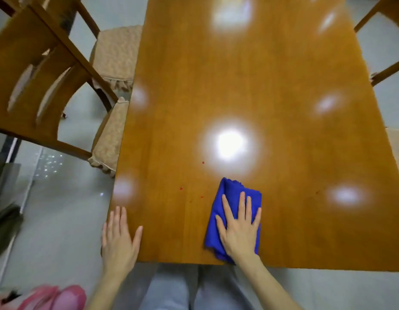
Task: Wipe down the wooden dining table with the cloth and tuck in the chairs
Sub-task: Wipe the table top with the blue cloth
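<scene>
We press our right hand (239, 229) flat, fingers spread, on the blue cloth (233, 211) near the table's (239, 86) front edge. Our left hand (120, 239) rests open at the table's left corner.

table (261, 97): glossy wood, red specks | cloth (232, 191): blue, folded, flat by near edge | chair (26, 52): wooden, beige cushion, left side

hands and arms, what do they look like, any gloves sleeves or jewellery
Two bare hands, no gloves: the left hand and the right hand. Both forearms are uncovered as far as the frame shows, so no sleeve is in view. No ring, watch or bracelet shows on either.
</scene>
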